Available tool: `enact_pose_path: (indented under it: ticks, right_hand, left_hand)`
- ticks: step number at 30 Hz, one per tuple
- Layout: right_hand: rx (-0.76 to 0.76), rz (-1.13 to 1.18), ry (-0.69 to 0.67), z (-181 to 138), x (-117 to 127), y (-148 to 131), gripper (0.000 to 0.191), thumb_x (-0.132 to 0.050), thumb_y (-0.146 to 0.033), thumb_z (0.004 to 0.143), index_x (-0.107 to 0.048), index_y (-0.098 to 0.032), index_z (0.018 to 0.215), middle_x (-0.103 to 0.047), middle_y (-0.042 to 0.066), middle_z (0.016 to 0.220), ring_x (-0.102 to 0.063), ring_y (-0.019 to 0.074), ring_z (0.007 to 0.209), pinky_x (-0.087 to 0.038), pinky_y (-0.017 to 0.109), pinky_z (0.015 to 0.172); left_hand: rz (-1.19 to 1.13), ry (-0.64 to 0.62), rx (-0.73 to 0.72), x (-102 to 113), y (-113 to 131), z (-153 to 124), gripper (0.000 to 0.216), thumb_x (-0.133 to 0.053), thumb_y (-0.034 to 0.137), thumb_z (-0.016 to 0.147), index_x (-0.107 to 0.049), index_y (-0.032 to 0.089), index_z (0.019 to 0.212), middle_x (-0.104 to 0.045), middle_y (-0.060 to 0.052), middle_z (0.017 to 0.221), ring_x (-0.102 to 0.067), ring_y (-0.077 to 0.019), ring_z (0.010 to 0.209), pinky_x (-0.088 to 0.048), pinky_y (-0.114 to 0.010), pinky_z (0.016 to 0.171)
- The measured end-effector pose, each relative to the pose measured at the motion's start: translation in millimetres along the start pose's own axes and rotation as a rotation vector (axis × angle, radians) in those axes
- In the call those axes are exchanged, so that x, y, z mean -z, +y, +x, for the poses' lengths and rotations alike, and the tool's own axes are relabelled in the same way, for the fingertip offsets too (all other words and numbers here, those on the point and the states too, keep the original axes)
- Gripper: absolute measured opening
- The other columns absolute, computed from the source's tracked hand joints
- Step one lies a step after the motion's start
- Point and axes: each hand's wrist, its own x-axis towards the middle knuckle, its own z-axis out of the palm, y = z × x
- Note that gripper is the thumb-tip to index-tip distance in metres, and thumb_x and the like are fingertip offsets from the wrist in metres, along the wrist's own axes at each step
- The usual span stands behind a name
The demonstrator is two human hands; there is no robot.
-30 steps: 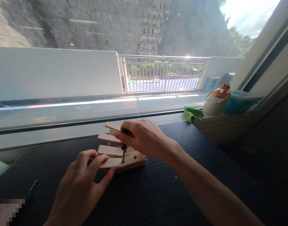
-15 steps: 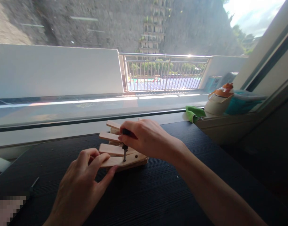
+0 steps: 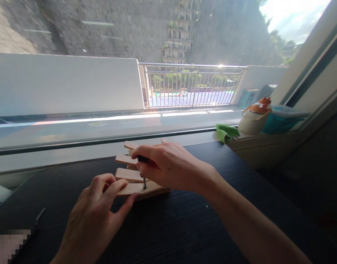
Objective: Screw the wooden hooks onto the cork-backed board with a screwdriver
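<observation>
A small wooden piece with several pale slats (image 3: 128,174) rests on the dark table. My left hand (image 3: 102,201) grips the left end of its nearest slat (image 3: 134,189) between thumb and fingers. My right hand (image 3: 162,163) is wrapped round the black handle of a screwdriver (image 3: 142,158). The screwdriver stands nearly upright, its metal shaft meeting a dark screw (image 3: 145,186) in the nearest slat. My right hand covers the far right part of the wooden piece.
The black wood-grain table (image 3: 185,227) stands against a window sill. On the sill are a green cloth (image 3: 226,132), a cream pot with an orange top (image 3: 255,119) and a teal container (image 3: 282,120). A thin metal rod (image 3: 41,214) lies at the left. Railings (image 3: 194,86) show outside.
My right hand has turned on the screwdriver handle and shifted slightly left and down, now covering the second screw hole. The left hand keeps its hold.
</observation>
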Motion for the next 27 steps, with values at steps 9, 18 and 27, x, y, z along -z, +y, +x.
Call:
enact_pose_path:
  ticks: [9,18,27]
  right_hand:
    - [-0.138,0.023,0.011,6,-5,13,0.027,-0.048,-0.039,0.094,-0.061,-0.016,0.090,-0.056,-0.001,0.065,-0.041,0.0088,0.055,-0.020,0.025,0.054]
    - [-0.049,0.039,0.016,2,-2,3,0.028,-0.049,-0.040,0.092,-0.063,-0.017,0.099,-0.056,-0.002,0.066,-0.042,0.0092,0.056,-0.021,0.025,0.055]
    - [-0.055,0.070,-0.016,4,0,3,0.026,-0.046,-0.035,0.095,-0.064,-0.016,0.092,-0.057,-0.001,0.070,-0.042,0.0082,0.059,-0.021,0.024,0.056]
  left_hand:
    - [-0.023,-0.039,0.032,0,0,-2,0.024,-0.049,0.042,0.087,-0.057,0.023,0.099,-0.053,-0.007,0.100,-0.060,-0.0215,0.079,-0.051,-0.034,0.067]
    - [-0.013,-0.045,0.003,3,2,0,0.024,-0.049,0.039,0.088,-0.057,0.019,0.098,-0.052,-0.008,0.099,-0.060,-0.0235,0.079,-0.052,-0.037,0.065]
    - [-0.034,-0.043,0.016,2,0,-2,0.025,-0.050,0.040,0.088,-0.057,0.020,0.101,-0.052,-0.007,0.100,-0.059,-0.0235,0.081,-0.052,-0.038,0.067]
